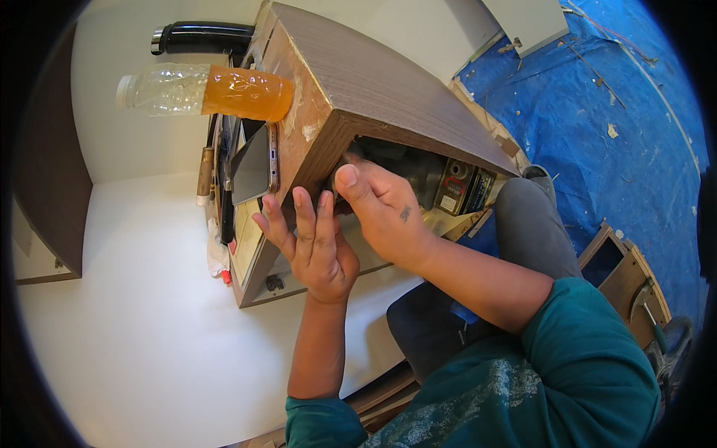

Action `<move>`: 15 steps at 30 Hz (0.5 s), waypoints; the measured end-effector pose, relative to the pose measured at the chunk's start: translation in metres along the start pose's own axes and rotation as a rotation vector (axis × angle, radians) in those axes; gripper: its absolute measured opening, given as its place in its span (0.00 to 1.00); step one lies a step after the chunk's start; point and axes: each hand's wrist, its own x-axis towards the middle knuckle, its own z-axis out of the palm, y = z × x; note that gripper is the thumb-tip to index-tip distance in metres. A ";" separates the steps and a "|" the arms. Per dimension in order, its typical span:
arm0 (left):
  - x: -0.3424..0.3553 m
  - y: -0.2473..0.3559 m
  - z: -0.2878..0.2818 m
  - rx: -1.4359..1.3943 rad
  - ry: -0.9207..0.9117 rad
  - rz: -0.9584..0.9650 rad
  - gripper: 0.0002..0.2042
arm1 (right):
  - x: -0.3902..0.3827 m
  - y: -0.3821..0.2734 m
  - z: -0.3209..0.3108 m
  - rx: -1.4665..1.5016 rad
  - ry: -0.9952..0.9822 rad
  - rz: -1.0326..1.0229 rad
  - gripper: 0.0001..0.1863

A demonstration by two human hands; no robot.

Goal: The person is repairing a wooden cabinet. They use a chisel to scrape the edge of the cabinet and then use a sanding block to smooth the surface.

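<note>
In the head view my left hand [320,257] is raised with its palm up and its fingers stretched apart; nothing shows in it. It is beside the front edge of a brown wood-grain cabinet [403,75]. Just right of it my right hand [388,213] is closed, thumb on top, at the mouth of the cabinet's opening. Its curled fingers are mostly hidden, and what they hold, if anything, cannot be made out. Inside the opening, beyond my right hand, sits a dark box [455,187] with a round mark.
A bottle of orange drink [246,91], a phone [258,168] and a black tumbler [205,37] stand on the cabinet's worn side. A hammer handle [204,175] lies by them. Blue sheeting [538,112] with debris covers the floor at right, near a wooden frame [616,280].
</note>
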 end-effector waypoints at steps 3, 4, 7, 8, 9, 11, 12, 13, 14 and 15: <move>0.002 0.001 0.000 -0.003 0.004 0.000 0.17 | 0.003 0.002 -0.001 0.006 -0.002 -0.012 0.21; 0.001 0.000 0.000 -0.005 0.006 0.000 0.17 | 0.003 0.003 0.000 0.007 -0.001 -0.031 0.21; 0.001 0.001 0.000 0.004 -0.003 -0.005 0.17 | 0.001 -0.003 0.001 0.051 0.002 0.039 0.21; 0.003 0.002 0.000 0.006 -0.003 -0.005 0.17 | 0.002 -0.003 0.000 0.054 -0.005 0.029 0.21; 0.004 0.003 0.001 0.009 -0.003 -0.006 0.17 | 0.004 -0.003 -0.002 0.057 -0.012 0.019 0.21; 0.006 0.004 0.001 0.015 -0.007 -0.007 0.17 | 0.005 -0.004 -0.001 0.065 -0.003 0.020 0.21; 0.006 0.003 0.000 0.018 -0.012 -0.010 0.17 | 0.004 -0.004 0.001 0.069 0.013 0.032 0.21; 0.005 0.003 0.000 0.018 -0.016 -0.013 0.17 | 0.003 -0.004 0.003 0.072 0.030 0.043 0.21; 0.009 0.004 0.000 0.014 -0.027 -0.011 0.17 | 0.006 -0.004 0.001 0.099 0.030 0.061 0.20; 0.018 0.007 0.001 0.010 -0.038 -0.009 0.17 | 0.012 -0.006 -0.002 0.125 0.031 0.079 0.20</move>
